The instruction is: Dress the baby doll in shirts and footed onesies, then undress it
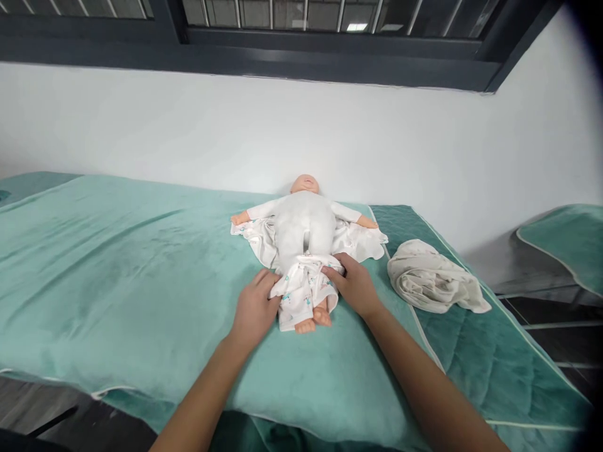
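A baby doll (304, 220) with a white cloth body lies on its back, its head toward the wall and its feet toward me. White printed baby pants (301, 292) cover its legs, and its bare feet stick out below. My left hand (257, 304) pinches the left edge of the pants. On the other side, my right hand (353, 282) grips the pants near the waistband, thumb on top. A white printed baby shirt (360, 240) lies spread beneath the doll's back and arms.
The doll rests on a green padded bed cover (141, 282). To the right is a crumpled off-white cloth (433, 276). A white wall (235, 125) stands behind, below a dark window frame (330, 59). Another green padded piece (570, 242) is at far right.
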A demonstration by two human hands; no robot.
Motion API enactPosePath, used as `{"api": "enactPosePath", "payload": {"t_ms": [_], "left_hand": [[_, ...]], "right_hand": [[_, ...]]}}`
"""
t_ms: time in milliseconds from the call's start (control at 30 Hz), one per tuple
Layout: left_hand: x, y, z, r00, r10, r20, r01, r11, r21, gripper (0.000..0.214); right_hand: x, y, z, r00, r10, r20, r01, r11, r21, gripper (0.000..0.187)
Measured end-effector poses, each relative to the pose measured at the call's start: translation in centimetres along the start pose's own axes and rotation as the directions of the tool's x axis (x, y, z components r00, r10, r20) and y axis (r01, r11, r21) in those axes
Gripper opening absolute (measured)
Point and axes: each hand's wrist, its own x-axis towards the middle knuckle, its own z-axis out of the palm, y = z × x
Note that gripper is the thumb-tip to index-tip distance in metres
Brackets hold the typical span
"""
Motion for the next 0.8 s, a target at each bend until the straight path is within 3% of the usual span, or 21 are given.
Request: {"api": "enactPosePath", "payload": {"t_ms": [100, 267, 367, 400, 467, 500, 667, 800], "left_hand": [[-0.6, 0.2, -0.9, 0.999, 0.014, 0.049, -0.009, 0.997, -0.082, 0.027], [-2.1, 0.4, -2.4, 0.958, 0.101, 0.268, -0.059, 0.985, -0.160, 0.092], [-3.1, 0.8, -2.2, 0.949, 0.120, 0.292, -0.089, 0.989, -0.119, 0.121], [-3.3, 1.0, -2.0, 0.953, 0.126, 0.275, -0.105, 0.990, -0.092, 0.124], [-3.3, 1.5, -1.7, 0.963, 0.140, 0.230, -0.138, 0.990, -0.024, 0.120], [-3.3, 1.7, -1.6, 0.965, 0.150, 0.214, -0.155, 0.988, 0.007, 0.115], [-3.0, 3.4, -2.4, 0.959, 0.161, 0.234, -0.186, 0.979, 0.089, 0.086], [-3.7, 4.9, -4.4, 0.961, 0.074, 0.268, -0.079, 0.997, 0.006, 0.072]], "right_hand": [[-0.5, -0.4, -0.4, 0.999, -0.016, 0.040, 0.014, 0.998, 0.054, 0.033], [-3.3, -1.5, -2.3, 0.971, -0.022, 0.236, -0.026, 0.979, 0.200, 0.043], [-5.1, -2.7, -3.6, 0.928, -0.063, 0.366, -0.029, 0.970, 0.240, 0.038], [-5.6, -3.2, -3.9, 0.916, -0.060, 0.396, -0.027, 0.977, 0.211, 0.048], [-6.3, -4.1, -4.2, 0.911, -0.011, 0.413, -0.029, 0.995, 0.091, 0.072], [-6.5, -4.5, -4.2, 0.916, 0.017, 0.401, -0.030, 0.999, 0.027, 0.075], [-6.8, -6.9, -4.5, 0.934, -0.014, 0.357, 0.042, 0.997, -0.071, 0.044], [-6.7, -8.4, -5.9, 0.915, -0.005, 0.402, 0.013, 1.000, -0.017, 0.041]]}}
